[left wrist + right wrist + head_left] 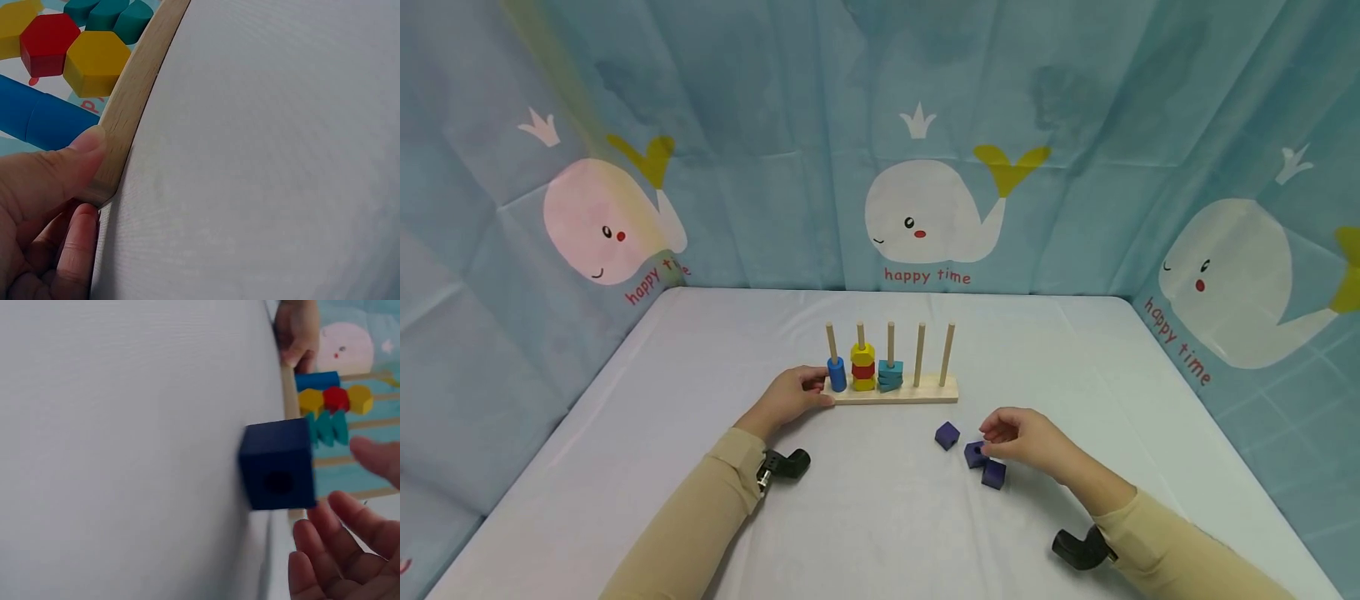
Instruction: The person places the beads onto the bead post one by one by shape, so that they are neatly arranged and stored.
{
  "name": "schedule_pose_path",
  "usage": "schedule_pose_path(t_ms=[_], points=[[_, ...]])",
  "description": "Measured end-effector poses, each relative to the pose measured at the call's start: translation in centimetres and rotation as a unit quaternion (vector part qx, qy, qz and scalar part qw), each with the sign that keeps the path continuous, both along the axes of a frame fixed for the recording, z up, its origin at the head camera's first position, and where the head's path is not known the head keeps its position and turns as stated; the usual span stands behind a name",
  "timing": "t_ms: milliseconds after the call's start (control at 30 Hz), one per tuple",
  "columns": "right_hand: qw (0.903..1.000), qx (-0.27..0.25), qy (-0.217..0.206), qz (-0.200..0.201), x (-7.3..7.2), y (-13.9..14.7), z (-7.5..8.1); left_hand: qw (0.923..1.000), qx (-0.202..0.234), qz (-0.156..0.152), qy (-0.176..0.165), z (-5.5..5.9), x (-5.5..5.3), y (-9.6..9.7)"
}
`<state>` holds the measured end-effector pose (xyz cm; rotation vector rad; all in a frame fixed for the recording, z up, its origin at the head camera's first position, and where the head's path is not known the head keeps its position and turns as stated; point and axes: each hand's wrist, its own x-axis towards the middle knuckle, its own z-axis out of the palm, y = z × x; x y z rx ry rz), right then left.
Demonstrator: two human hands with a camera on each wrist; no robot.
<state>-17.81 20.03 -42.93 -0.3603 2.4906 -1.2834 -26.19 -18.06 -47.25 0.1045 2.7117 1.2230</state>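
Note:
My left hand [790, 395] grips the left end of a wooden peg stand [917, 397]; the thumb [75, 156] presses its front edge and fingers curl round the end. The stand's pegs carry blue cylinders [837, 375], yellow and red hexagonal beads [49, 45] and teal beads [891, 376]; the two right pegs are bare. Over the purple cubes, my right hand [1028, 439] has loosely bent fingers, thumb apart from them in the right wrist view. Its fingertips overlap the middle cube [974, 455]. Another cube [993, 475] lies nearer me, and a third [947, 436] sits to the left.
A white cloth [865, 517] covers the table. Behind and at both sides hangs a blue curtain [790, 217] printed with whales. Black wrist mounts [787, 463] stick out from both sleeves, low over the cloth.

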Motion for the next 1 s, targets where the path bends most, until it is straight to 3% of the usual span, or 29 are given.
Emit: schedule_pose_path(t_ms=[200, 500, 767, 1000], points=[[0.9989, 0.027, -0.011, 0.035, 0.7, 0.9, -1.0, 0.9999, 0.001, 0.005, -0.01, -0.2, -0.2, 0.0], [0.9874, 0.104, 0.067, 0.099, 1.2, 1.1, -1.5, 0.9996, 0.021, 0.014, -0.013, -0.4, -0.4, 0.1], [0.9859, 0.102, 0.07, 0.112, 1.3, 0.9, -1.6, 0.9997, 0.018, 0.013, -0.011, -0.3, -0.2, 0.1], [0.9883, 0.09, 0.071, 0.1, 1.3, 0.9, -1.1, 0.9996, 0.015, 0.019, -0.016, -0.3, -0.2, 0.1]])
